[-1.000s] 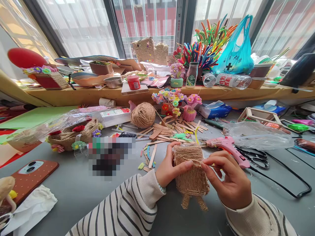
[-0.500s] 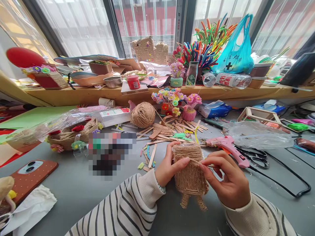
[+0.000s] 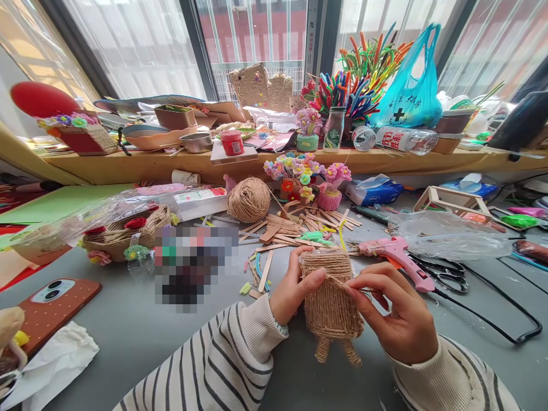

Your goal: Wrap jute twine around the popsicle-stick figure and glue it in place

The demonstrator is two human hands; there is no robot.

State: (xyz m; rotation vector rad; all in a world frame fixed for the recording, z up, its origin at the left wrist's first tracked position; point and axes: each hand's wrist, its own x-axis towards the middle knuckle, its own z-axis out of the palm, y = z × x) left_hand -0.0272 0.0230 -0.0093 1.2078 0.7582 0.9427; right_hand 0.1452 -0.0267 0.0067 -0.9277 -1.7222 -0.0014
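Observation:
A twine-wrapped figure [image 3: 331, 302] with two short legs is held above the grey table, its legs pointing down toward me. My left hand [image 3: 295, 291] grips its upper left side, the thumb lying across the front. The fingertips of my right hand [image 3: 391, 308] pinch a thin strand of twine at the figure's right side. A ball of twine [image 3: 249, 200] sits beyond my hands. Wooden sticks [image 3: 278, 231] are scattered near it. To the right of the figure lies a pink glue gun [image 3: 398, 257].
Black scissors [image 3: 445, 274] and the glue gun's black cable lie at the right, near a clear plastic bag [image 3: 454, 237]. A brown phone [image 3: 62, 305] and white tissue [image 3: 64, 359] are at the left. Crochet flowers [image 3: 329, 194] stand before the cluttered sill [image 3: 257, 171].
My left thumb has shifted slightly left and up on the figure. My right fingertips have moved a little left along the strand.

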